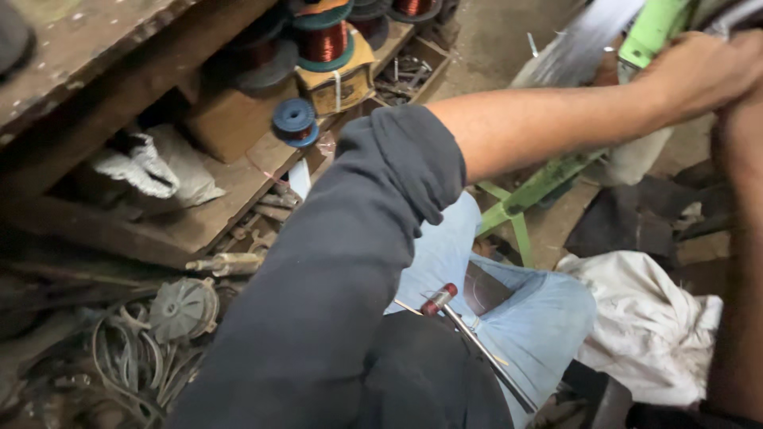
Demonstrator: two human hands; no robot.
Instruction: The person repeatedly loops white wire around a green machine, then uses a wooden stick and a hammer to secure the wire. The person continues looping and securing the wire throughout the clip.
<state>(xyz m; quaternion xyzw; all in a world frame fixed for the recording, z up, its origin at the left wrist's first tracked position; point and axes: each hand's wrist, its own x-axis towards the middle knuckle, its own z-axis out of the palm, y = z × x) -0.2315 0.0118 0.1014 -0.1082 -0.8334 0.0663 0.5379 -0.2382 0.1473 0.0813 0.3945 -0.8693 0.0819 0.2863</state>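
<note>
Fingers of the left hand [699, 71] wrap a green metal frame [556, 179] at upper right, work underway; the right hand [743, 119] beside it is cropped, grip unclear. Left of the frame, copper wire spools [323, 40] top a yellowish box [342, 83].

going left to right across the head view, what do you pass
grey round metal part among the wires → blue wire spool on the wooden shelf → red-handled tool on the lap → green metal frame → white cloth → left hand gripping the green part at top right
</note>
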